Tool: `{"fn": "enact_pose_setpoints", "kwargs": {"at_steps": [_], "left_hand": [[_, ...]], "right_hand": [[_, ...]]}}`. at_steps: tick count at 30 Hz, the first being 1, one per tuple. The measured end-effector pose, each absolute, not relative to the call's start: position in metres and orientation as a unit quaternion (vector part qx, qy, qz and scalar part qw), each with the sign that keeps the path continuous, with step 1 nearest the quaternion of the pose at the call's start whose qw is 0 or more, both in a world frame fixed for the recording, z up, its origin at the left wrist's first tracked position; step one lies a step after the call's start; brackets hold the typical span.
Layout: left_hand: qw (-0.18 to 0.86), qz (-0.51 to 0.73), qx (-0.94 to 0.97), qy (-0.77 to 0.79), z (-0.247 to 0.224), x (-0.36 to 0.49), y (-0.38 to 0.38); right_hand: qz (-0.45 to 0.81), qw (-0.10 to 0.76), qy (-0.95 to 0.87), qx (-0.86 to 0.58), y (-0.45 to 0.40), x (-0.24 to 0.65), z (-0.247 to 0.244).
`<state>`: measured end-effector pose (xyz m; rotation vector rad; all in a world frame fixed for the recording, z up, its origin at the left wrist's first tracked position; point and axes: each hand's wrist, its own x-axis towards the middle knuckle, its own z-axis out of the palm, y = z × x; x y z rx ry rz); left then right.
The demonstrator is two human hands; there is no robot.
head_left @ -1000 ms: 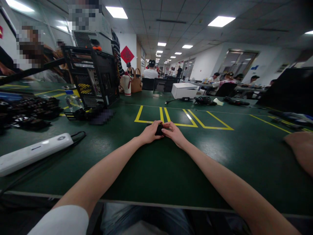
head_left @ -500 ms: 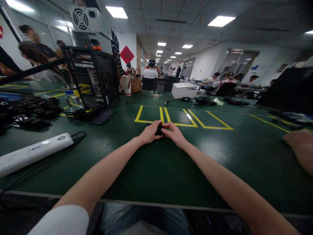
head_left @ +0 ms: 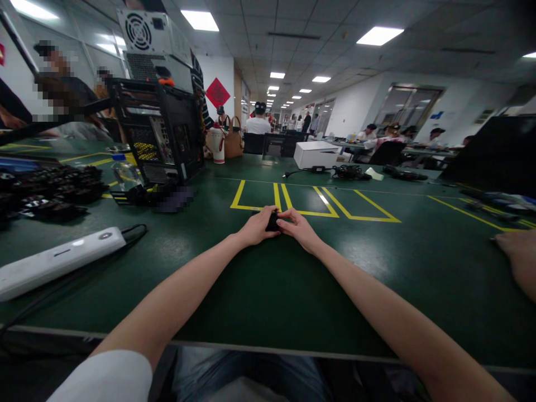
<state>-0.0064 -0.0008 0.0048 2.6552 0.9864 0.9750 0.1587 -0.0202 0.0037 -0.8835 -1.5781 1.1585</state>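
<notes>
Between my two hands is a small black object [head_left: 273, 221], mostly covered by fingers, so its kind does not show. My left hand [head_left: 258, 226] is closed around its left side. From the other side, the fingers of my right hand [head_left: 298, 228] pinch it. Both hands are close together over the green tabletop [head_left: 268, 296], just in front of yellow tape outlines [head_left: 310, 213].
On the left lie a white elongated device [head_left: 62, 262] with a cable and a heap of black parts [head_left: 54, 190]. Behind stands an open computer case [head_left: 159, 134]. A white box [head_left: 316, 154] and cables [head_left: 350, 172] are farther back. Another person's hand [head_left: 521, 259] is at right.
My hands and the black object look almost unmoved. At the right edge, the other person's hand has shifted slightly right and down. A person at far left has moved a little.
</notes>
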Motion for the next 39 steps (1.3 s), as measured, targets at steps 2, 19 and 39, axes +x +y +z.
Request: {"fn": "enact_pose_setpoints", "kwargs": {"at_steps": [2, 19, 39], "left_hand": [[0.071, 0.327, 0.884, 0.328, 0.0043, -0.0061, -0.0005], [0.062, 0.325, 0.885, 0.327, 0.0029, -0.0065, 0.0007], [0.066, 0.325, 0.882, 0.334, 0.003, -0.0055, 0.0004]], "right_hand": [[0.474, 0.478, -0.643, -0.366, -0.0206, 0.1581, 0.0039], [0.452, 0.486, -0.658, -0.355, -0.0193, 0.1581, 0.0037], [0.475, 0.477, -0.635, -0.378, -0.0186, 0.1588, 0.0041]]}}
